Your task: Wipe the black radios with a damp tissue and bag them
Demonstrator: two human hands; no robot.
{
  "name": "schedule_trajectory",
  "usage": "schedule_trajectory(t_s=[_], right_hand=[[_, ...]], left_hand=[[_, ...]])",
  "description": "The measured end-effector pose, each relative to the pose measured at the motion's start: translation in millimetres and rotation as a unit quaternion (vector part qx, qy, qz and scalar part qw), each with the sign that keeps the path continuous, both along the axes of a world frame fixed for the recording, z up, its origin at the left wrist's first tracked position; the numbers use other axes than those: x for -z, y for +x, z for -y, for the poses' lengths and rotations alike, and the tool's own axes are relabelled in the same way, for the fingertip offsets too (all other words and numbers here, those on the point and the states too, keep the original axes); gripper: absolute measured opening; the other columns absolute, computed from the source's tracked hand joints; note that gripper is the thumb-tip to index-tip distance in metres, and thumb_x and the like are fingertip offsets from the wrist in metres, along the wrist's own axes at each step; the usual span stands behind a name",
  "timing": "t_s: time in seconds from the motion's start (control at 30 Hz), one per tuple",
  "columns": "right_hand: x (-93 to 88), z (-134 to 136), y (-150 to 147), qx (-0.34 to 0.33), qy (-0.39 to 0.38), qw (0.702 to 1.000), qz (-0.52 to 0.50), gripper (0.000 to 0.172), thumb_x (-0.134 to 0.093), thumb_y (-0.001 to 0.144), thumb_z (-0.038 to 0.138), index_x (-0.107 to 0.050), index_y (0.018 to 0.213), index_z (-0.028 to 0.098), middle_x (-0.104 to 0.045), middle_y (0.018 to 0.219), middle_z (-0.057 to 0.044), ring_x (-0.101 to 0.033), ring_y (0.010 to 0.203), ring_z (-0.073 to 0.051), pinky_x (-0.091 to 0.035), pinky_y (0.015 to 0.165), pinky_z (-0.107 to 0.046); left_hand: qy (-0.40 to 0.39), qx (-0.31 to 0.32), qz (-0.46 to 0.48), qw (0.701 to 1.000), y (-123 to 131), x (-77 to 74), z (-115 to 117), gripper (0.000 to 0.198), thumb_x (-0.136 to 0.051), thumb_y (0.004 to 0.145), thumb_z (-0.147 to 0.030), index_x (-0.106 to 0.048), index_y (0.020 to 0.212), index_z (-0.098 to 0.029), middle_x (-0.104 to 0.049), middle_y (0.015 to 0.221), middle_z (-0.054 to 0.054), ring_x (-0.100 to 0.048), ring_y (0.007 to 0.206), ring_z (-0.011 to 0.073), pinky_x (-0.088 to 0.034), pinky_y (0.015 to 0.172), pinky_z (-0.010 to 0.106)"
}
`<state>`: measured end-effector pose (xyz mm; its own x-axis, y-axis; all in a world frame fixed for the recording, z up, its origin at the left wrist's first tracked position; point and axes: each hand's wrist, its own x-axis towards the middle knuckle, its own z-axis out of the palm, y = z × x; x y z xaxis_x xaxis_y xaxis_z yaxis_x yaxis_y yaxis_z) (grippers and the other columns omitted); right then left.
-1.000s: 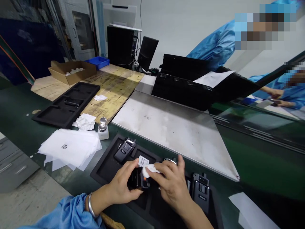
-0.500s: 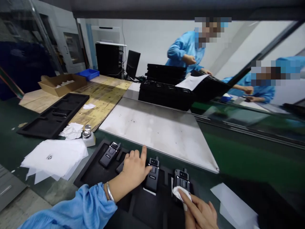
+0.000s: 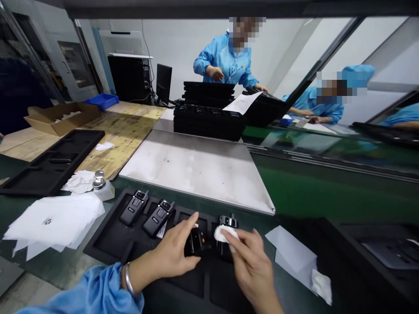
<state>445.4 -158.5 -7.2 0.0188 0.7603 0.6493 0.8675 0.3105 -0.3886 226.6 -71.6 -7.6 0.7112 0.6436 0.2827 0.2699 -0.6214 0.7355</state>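
Observation:
A black foam tray point(image 3: 111, 237) in front of me holds several black walkie-talkies. Two of them, the left one point(image 3: 134, 208) and its neighbour point(image 3: 159, 218), lie face down in their slots, with stubby antennas at the top. My left hand point(image 3: 172, 249) curves its thumb and fingers around a third walkie-talkie point(image 3: 196, 241), which is turned so that an orange button shows. Between thumb and fingers, my right hand point(image 3: 252, 257) pinches a folded white cloth point(image 3: 224, 233). That cloth lies against the rightmost walkie-talkie point(image 3: 228, 221), covering much of it.
White sheets point(image 3: 54, 220) and a metal-lidded dispenser bottle point(image 3: 103, 185) stand left. A whitish board point(image 3: 196, 170) lies beyond the tray, with stacked black trays point(image 3: 207, 122) behind. Loose sheets point(image 3: 291, 253) and a crumpled wipe point(image 3: 321, 285) lie right. Co-workers in blue sit and stand across.
My left hand has come down and closed around the third walkie-talkie, which is now turned over. The second one is uncovered. My right hand moved the cloth to the rightmost one's upper part.

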Motion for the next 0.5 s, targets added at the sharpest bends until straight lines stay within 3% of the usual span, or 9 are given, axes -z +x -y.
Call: schedule_trajectory(t_s=[0.13, 0.33, 0.5], right_hand=[[-10.6, -21, -20, -0.125, -0.013, 0.991, 0.042, 0.045, -0.045, 0.091, 0.004, -0.066, 0.116, 0.035, -0.062, 0.100, -0.001, -0.056, 0.091, -0.017, -0.021, 0.108, -0.061], [-13.2, -22, -17, -0.064, 0.003, 0.996, 0.064, 0.041, -0.047, 0.090, 0.002, -0.067, 0.113, 0.029, -0.061, 0.097, -0.002, -0.053, 0.092, -0.018, -0.016, 0.108, -0.063], [-18.1, -21, -25, -0.127, -0.014, 0.988, 0.086, 0.042, -0.046, 0.089, 0.001, -0.068, 0.110, 0.030, -0.063, 0.098, -0.001, -0.052, 0.090, -0.017, -0.012, 0.110, -0.064]], left_hand=[[0.005, 0.001, 0.075, 0.997, -17, 6.6, 11, 0.104, -0.068, 0.072, -0.012, -0.006, 0.155, -0.027, -0.050, 0.138, 0.013, -0.053, 0.125, 0.0297, -0.046, 0.105, 0.048], [-0.006, -0.013, 0.118, 0.993, -21, 10.6, 14, 0.099, -0.067, 0.073, -0.013, -0.012, 0.154, -0.026, -0.054, 0.131, 0.012, -0.057, 0.119, 0.0280, -0.048, 0.103, 0.047], [-0.012, -0.019, 0.135, 0.991, -27, 17.5, 14, 0.095, -0.065, 0.075, -0.013, -0.014, 0.154, -0.026, -0.053, 0.133, 0.012, -0.054, 0.122, 0.0286, -0.047, 0.105, 0.049]])
